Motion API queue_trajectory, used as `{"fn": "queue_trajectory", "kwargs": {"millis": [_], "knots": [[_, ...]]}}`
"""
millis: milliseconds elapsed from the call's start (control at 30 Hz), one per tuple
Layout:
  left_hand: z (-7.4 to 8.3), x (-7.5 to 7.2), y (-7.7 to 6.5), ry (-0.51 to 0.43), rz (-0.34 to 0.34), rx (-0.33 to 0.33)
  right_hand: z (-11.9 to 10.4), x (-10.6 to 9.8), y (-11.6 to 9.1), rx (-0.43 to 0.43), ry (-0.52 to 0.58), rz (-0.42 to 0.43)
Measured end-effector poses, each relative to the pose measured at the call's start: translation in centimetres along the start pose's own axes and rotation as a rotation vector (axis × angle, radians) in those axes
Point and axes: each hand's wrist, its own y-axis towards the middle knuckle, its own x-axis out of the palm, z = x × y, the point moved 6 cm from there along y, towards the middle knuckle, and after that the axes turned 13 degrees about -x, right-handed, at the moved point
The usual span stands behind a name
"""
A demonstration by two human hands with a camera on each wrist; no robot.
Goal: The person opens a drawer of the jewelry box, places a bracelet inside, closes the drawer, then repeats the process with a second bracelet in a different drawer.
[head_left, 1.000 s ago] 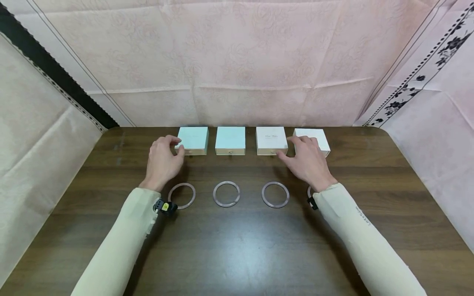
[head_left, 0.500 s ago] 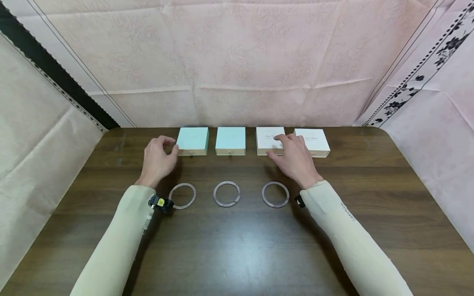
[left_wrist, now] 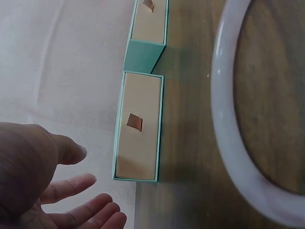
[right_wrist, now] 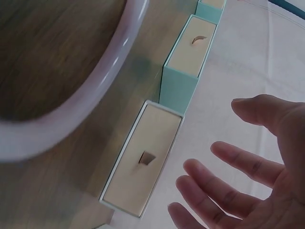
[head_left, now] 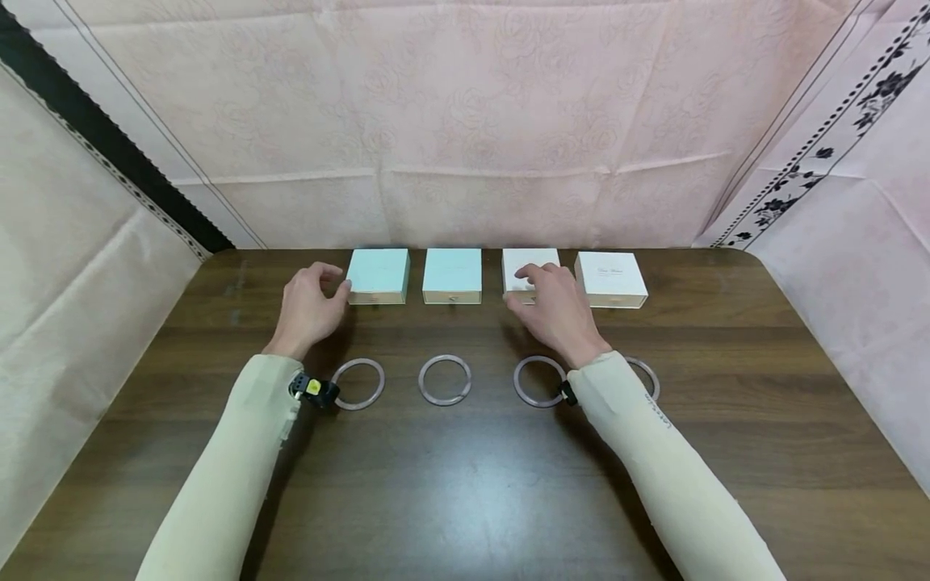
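Observation:
My left hand (head_left: 308, 311) is held with loosely bent, parted fingers at the left edge of a turquoise drawer box (head_left: 379, 273), holding nothing. In the left wrist view, its fingertips (left_wrist: 78, 153) are apart from that box's pale drawer front (left_wrist: 143, 148) with a small ribbon tab. My right hand (head_left: 555, 315) overlaps the inner white drawer box (head_left: 517, 262); its fingers are spread and grip nothing. The right wrist view shows a gap between those fingers and the box's drawer front (right_wrist: 136, 186). Nearer me lie pale lilac bangles: one (head_left: 382, 384) by the left wrist, another (head_left: 520, 387) by the right wrist.
A second turquoise box (head_left: 453, 273) and an outer white box (head_left: 613, 276) complete the row along the table's (head_left: 465, 484) back edge. A middle bangle (head_left: 421, 380) lies flat; the rightmost bangle (head_left: 651, 379) is partly behind the right sleeve. Patterned cloth (head_left: 465, 121) hangs behind.
My right hand has shifted left, from between the two white boxes to over the inner one, uncovering the outer one. The left hand has drawn slightly left. Boxes and bangles stay put.

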Motion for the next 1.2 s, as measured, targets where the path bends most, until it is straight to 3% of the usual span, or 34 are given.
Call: {"fn": "queue_trajectory", "kwargs": {"millis": [267, 533, 1200], "knots": [[-0.1, 0.2, 0.5, 0.027, -0.054, -0.033, -1.0, 0.9, 0.7, 0.008, 0.028, -0.020], [0.4, 0.0, 1.0, 0.017, -0.081, -0.008, -1.4, 1.5, 1.1, 0.021, 0.015, -0.028], [0.5, 0.2, 2.0, 0.027, -0.128, -0.048, -3.1, 2.7, 2.4, -0.004, 0.042, -0.047]]}}
